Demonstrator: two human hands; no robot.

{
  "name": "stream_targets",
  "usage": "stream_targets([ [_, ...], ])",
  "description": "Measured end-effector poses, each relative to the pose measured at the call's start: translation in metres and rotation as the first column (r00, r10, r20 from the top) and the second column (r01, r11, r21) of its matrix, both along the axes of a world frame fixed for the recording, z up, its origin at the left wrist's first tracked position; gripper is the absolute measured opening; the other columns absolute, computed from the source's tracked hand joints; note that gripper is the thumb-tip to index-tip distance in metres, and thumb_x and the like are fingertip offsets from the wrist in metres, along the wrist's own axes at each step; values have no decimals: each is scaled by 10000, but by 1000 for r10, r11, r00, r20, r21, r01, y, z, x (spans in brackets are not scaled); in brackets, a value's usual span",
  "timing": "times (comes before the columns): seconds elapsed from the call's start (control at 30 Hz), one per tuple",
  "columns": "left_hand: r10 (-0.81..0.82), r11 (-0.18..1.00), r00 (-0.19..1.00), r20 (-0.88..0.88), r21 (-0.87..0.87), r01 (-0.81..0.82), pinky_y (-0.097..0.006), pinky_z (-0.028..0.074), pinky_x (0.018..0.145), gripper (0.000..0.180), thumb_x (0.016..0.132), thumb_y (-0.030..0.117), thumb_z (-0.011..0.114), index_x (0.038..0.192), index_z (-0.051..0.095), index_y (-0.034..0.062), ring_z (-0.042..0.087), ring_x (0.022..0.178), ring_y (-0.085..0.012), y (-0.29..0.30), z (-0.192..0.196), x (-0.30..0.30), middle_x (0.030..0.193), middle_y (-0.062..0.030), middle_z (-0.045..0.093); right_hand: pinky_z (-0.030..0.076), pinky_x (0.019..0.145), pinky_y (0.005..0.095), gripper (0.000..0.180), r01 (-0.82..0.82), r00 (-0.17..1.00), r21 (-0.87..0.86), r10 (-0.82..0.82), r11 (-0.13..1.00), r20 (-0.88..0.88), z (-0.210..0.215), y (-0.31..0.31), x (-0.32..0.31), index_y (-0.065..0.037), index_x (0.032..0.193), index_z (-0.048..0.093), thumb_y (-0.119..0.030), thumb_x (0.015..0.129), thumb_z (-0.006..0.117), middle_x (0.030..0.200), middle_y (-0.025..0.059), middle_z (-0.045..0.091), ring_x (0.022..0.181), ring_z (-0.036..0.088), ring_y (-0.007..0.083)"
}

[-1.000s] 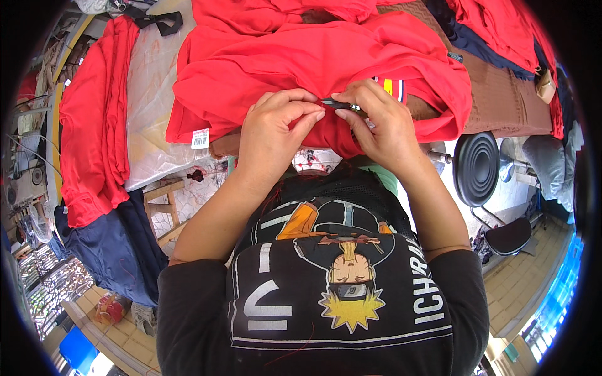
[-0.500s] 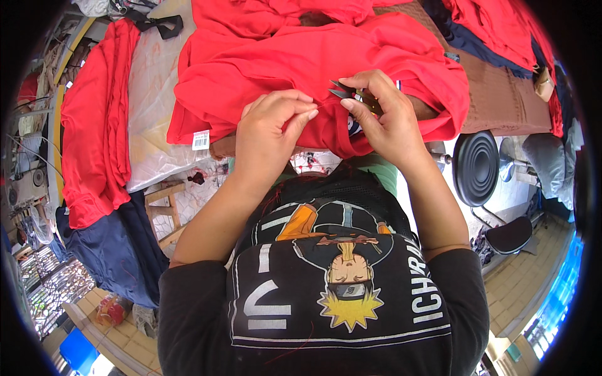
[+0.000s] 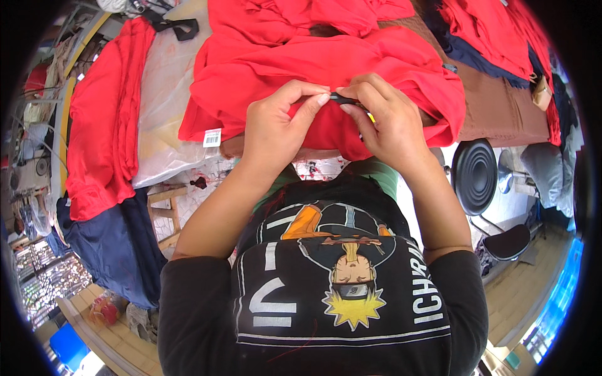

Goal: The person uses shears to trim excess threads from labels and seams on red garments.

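A small dark tool [image 3: 343, 98] sits at upper centre of the frame, pinched between both hands over a red garment [image 3: 326, 62] that lies bunched on the table [image 3: 501, 113]. What kind of tool it is cannot be told. The right hand [image 3: 385, 119] grips it from the right with fingers curled and pressed together; a bit of yellow shows under its fingers. The left hand [image 3: 279, 122] meets it from the left, thumb and forefinger pinching at its tip along with the red cloth. A white tag [image 3: 212, 137] hangs at the garment's lower left edge. More red cloth [image 3: 103, 119] hangs at the left, above navy cloth [image 3: 110, 244]. A black round stool [image 3: 475, 177] stands at the right.
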State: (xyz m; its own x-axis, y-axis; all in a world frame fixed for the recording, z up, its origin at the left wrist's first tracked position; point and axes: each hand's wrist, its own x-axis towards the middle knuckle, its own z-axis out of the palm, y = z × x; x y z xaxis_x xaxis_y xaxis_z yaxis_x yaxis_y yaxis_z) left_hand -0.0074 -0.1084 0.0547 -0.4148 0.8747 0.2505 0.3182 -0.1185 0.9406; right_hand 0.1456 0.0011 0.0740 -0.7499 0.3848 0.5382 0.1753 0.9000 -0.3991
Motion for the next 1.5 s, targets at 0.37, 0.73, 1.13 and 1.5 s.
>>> stream_targets([
  [0.37,-261,-194,472,-842,-434,-880,-765,114,1003,446,917,373,545,1309,554,161,338,1380,-340,-291,104,-161,1410,-83,494,495,717,246,198,58,957,-120,-90,991,-277,12,42,4,-39,1048,647,-85,862,697,957,53,618,834,598,121],
  [0.73,46,937,144,-988,-7,-348,-626,205,1075,570,859,286,646,1399,463,297,301,1394,-325,-38,86,-54,1469,-48,405,463,689,216,213,279,914,-135,-306,951,-265,44,49,80,-60,1072,663,-134,875,699,880,15,636,764,560,74],
  [1.13,-128,975,140,-982,-99,198,-597,317,1009,141,808,118,584,894,681,175,617,877,-195,58,18,-22,848,2,661,394,621,195,251,385,909,379,-417,842,5,137,102,145,-90,1165,630,-122,917,634,822,-20,575,666,434,63],
  [1.5,-687,646,726,37,488,586,-506,275,1091,479,871,218,594,1301,540,14,439,1293,-301,-69,192,-130,1410,-176,455,469,680,248,244,543,803,-289,-588,788,-95,4,137,120,-68,1063,666,-196,859,700,895,58,679,721,589,98],
])
